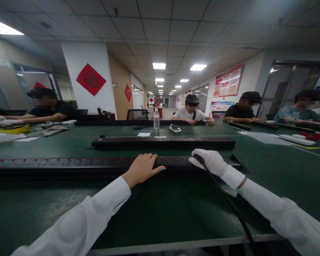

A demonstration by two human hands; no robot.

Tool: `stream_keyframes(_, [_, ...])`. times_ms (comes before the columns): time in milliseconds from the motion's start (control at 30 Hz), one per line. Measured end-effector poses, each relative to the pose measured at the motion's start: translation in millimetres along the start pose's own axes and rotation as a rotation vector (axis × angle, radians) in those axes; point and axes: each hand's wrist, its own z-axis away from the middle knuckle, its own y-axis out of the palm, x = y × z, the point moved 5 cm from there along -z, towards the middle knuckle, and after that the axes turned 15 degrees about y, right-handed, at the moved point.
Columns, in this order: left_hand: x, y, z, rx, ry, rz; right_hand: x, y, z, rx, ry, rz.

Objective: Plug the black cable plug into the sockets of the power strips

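Observation:
A long black power strip with rows of sockets and small red parts lies across the table in front of me. My left hand, bare, is laid over its middle, fingers at the far edge and thumb on the near side. White-gloved, my right hand is closed around a black plug over the strip's right part. From the plug a thick black cable runs down past the near table edge. Whether the plug sits in a socket is hidden by the glove.
A second power strip lies just beyond, and another dark strip farther back. A water bottle and a phone-like device stand mid-table. People sit around the green table. Plastic sheeting lies at right.

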Motion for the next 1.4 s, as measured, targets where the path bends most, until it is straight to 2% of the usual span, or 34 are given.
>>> stream_keyframes(433, [2,4,0,-0.003,0.035,0.040,0,-4,-2,0.008,-0.008,-0.012])
stream_keyframes(900, [2,3,-1,-0.022,0.048,-0.008,10,-16,-9,0.048,-0.174,0.130])
stream_keyframes(1400, [3,5,-1,-0.003,0.042,-0.005,10,-14,-10,0.052,-0.191,0.204])
